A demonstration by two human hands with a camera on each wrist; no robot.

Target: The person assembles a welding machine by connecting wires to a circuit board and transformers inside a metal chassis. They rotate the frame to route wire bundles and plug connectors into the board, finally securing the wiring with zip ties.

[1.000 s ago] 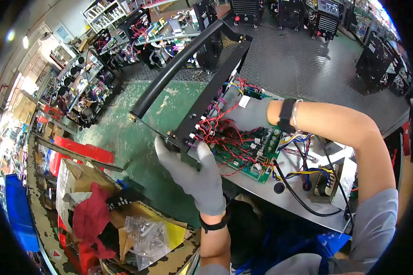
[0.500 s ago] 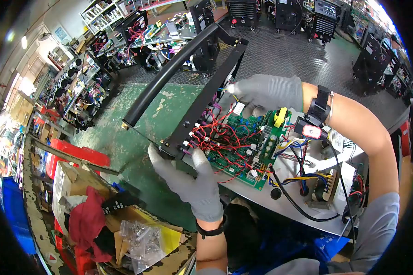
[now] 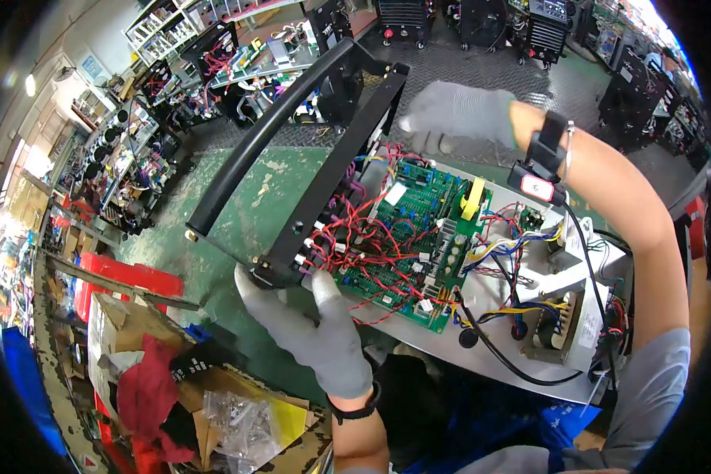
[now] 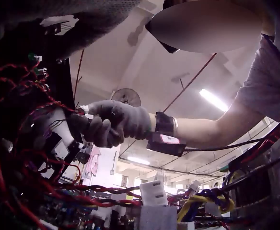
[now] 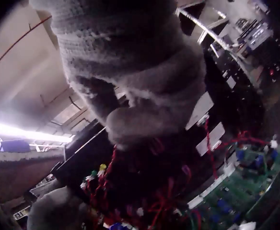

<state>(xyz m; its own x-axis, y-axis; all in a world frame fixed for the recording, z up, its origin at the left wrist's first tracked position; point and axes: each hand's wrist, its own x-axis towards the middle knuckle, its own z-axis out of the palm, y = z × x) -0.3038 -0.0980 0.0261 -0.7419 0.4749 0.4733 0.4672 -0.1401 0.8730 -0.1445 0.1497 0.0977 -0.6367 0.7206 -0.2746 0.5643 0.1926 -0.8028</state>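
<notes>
A metal chassis [image 3: 504, 347] carries a green circuit board [image 3: 407, 207] crossed by red twisted wires [image 3: 371, 237]. Along its left side stands a black panel [image 3: 324, 178] with a tubular black handle [image 3: 272, 130]. My gloved left hand [image 3: 316, 340] grips the panel's near corner, thumb on the inner side and fingers outside. The gloved right hand [image 3: 462, 114] hovers by the panel's far end, above the board's far edge. Its fingers look curled in the left wrist view, close to the panel; I cannot tell whether they pinch anything. A white tag [image 3: 395, 193] lies over the board.
A transformer [image 3: 553, 320] and black cable [image 3: 490, 363] sit at the chassis's right end. At lower left are an open cardboard box [image 3: 126, 316], a red cloth [image 3: 146, 391] and a bag of small parts [image 3: 241, 426]. Black wheeled units [image 3: 403, 22] stand across the floor.
My right hand has risen from among the wires over the board to beyond its far edge, uncovering the board and a yellow component. The left hand keeps its hold on the panel's corner.
</notes>
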